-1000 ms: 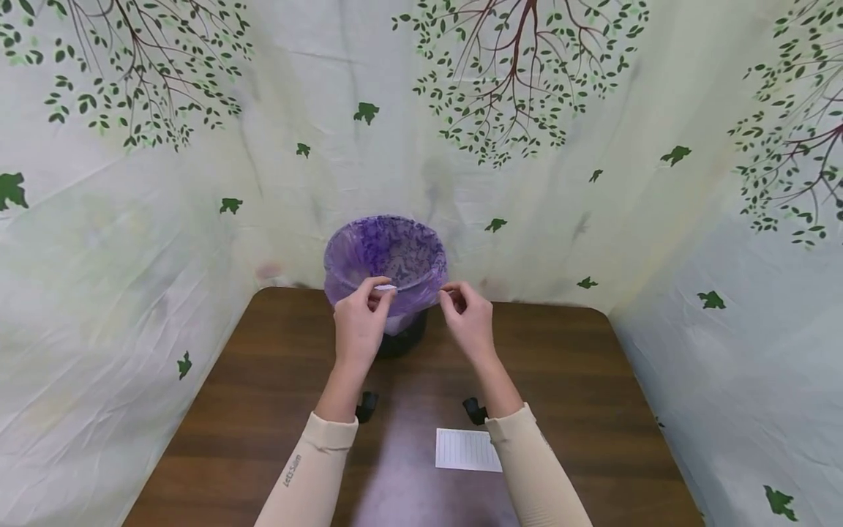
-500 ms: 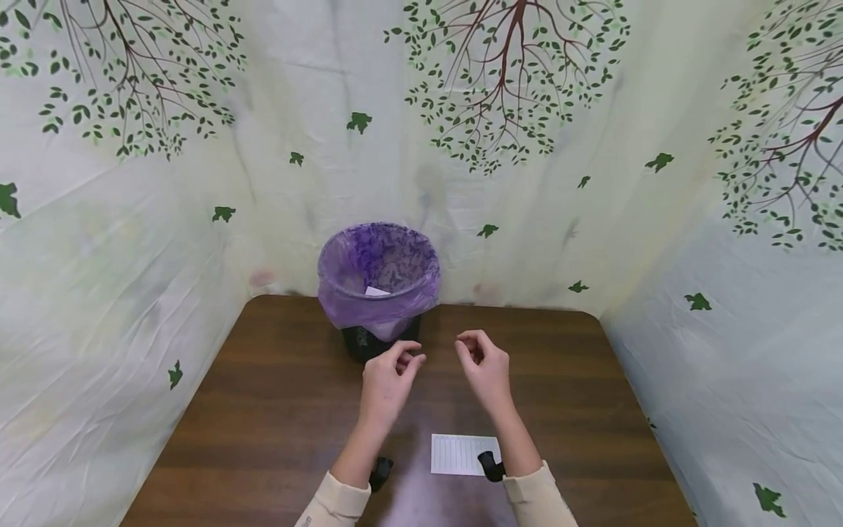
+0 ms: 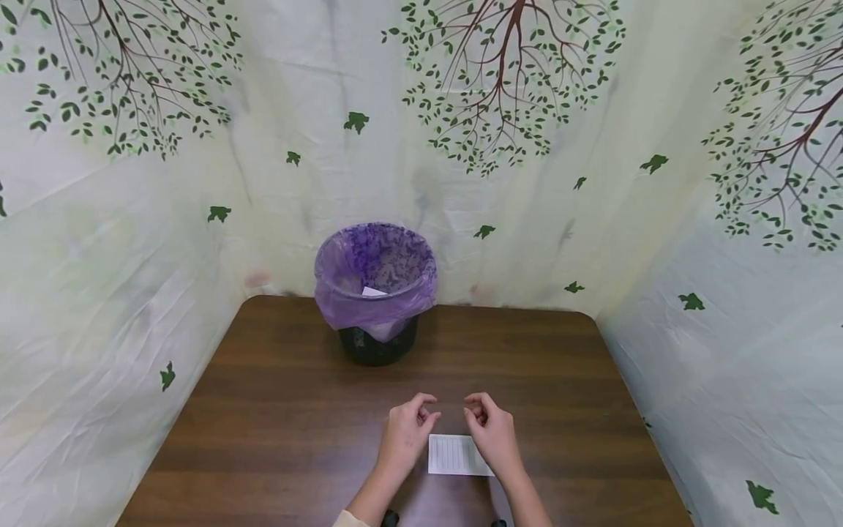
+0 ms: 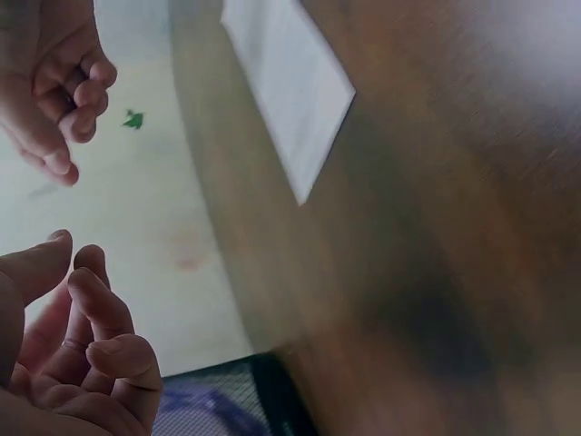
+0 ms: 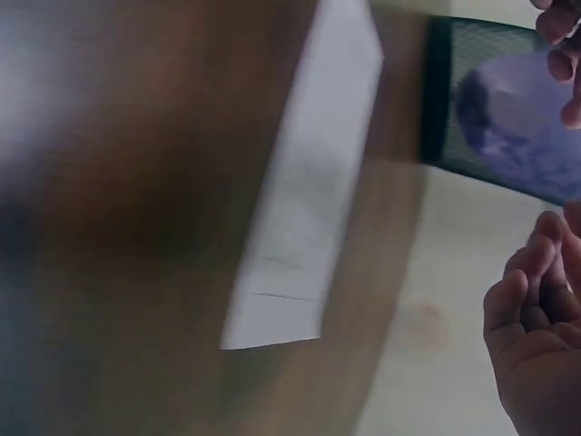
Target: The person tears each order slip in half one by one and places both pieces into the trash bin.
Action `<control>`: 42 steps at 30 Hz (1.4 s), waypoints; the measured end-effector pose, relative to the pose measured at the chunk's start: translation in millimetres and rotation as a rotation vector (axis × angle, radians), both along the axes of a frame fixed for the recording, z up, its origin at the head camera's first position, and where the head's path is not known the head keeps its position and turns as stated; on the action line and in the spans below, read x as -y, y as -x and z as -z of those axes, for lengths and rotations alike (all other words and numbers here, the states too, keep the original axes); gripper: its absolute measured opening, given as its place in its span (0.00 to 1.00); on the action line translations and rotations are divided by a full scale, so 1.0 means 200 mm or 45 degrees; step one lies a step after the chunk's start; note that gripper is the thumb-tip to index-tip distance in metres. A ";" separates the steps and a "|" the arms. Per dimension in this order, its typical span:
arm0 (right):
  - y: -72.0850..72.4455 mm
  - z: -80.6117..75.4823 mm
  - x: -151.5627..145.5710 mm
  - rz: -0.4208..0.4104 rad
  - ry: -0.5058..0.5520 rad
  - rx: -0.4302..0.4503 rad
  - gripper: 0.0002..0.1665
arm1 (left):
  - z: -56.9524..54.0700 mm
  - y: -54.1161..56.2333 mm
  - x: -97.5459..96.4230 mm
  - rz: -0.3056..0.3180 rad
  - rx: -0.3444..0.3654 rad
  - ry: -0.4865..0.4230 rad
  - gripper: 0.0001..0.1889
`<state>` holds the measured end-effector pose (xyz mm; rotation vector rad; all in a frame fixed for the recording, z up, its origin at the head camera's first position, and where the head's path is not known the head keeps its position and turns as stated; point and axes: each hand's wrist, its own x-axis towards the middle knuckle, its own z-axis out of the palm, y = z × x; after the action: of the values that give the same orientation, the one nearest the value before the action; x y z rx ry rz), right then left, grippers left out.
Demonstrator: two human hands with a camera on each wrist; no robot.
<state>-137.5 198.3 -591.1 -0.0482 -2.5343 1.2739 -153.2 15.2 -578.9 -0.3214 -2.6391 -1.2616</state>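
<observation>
A ruled white sheet of paper point(image 3: 454, 455) lies flat on the table, close to both hands. My left hand point(image 3: 405, 435) hovers at the sheet's left side, its fingers loosely bent and nothing held; the left wrist view shows a gap between thumb and fingertip point(image 4: 89, 257). Over the sheet's right end, my right hand point(image 3: 495, 439) hides a corner of it, also with bent fingers and nothing in them. Farther back stands a dark mesh waste bin point(image 3: 377, 348) lined with a purple bag point(image 3: 395, 304). Inside, a white piece of paper point(image 3: 372, 291) shows above the near rim.
The brown wooden table point(image 3: 276, 410) reaches back to a pale cloth backdrop point(image 3: 527, 271) printed with trees and leaves, which also hangs along both sides. The bin stands at the table's far edge, left of the middle.
The left hand let go of a white paper piece at the bin, and it now sits inside. Both hands have drawn back toward the ruled sheet.
</observation>
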 end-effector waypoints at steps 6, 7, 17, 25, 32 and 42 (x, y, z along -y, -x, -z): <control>-0.08 0.11 -0.03 0.011 -0.135 0.031 0.10 | 0.10 -0.04 -0.06 0.054 0.027 0.030 0.11; -0.09 0.13 -0.03 0.017 -0.155 0.042 0.11 | 0.12 -0.04 -0.07 0.062 0.031 0.040 0.11; -0.12 0.24 -0.02 0.038 -0.234 0.184 0.16 | 0.23 -0.05 -0.14 0.061 0.017 0.114 0.14; -0.12 0.27 -0.01 0.047 -0.303 0.133 0.17 | 0.29 -0.07 -0.18 0.076 0.049 0.179 0.16; -0.12 0.27 0.02 0.082 -0.402 0.143 0.15 | 0.30 -0.06 -0.20 0.090 0.081 0.258 0.18; -0.12 0.27 0.03 0.101 -0.452 0.118 0.10 | 0.30 -0.06 -0.20 0.131 0.077 0.309 0.18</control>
<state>-113.4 191.5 -645.4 -0.1303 -2.7682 0.7948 -141.4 55.7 -638.8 -0.4685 -2.8662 -0.9918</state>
